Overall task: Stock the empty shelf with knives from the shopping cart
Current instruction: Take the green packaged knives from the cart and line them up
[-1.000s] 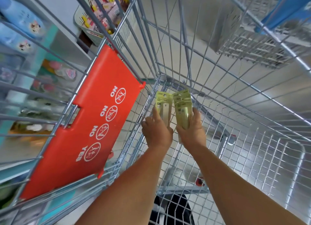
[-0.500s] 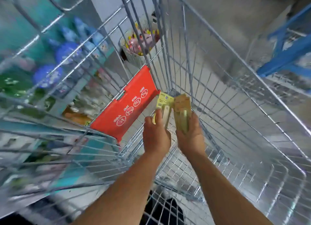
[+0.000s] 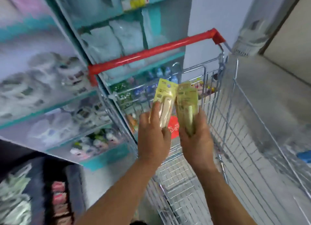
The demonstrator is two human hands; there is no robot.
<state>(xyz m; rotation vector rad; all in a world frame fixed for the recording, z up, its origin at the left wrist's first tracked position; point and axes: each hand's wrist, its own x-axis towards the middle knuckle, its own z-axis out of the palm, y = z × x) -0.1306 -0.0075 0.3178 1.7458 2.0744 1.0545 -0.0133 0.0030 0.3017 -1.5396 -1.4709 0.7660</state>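
Note:
My left hand (image 3: 154,138) grips a yellow carded knife pack (image 3: 165,96) upright, fingers curled over its lower half. Right beside it, my right hand (image 3: 196,140) holds a small stack of similar yellow-green knife packs (image 3: 186,100). Both hands are raised side by side above the wire shopping cart (image 3: 239,123), whose red handle bar (image 3: 151,54) runs across behind them. The frame is motion-blurred, so the pack print is unreadable.
Teal store shelves (image 3: 107,157) filled with blurred packaged goods stand to the left and behind the cart. A dark shelf with red items (image 3: 58,199) is at the lower left. Grey floor and a pale wall (image 3: 286,39) lie to the right.
Both hands have lifted the knife packs up out of the cart basket. The view has swung up and left toward the shelves, bringing the cart's red handle into sight.

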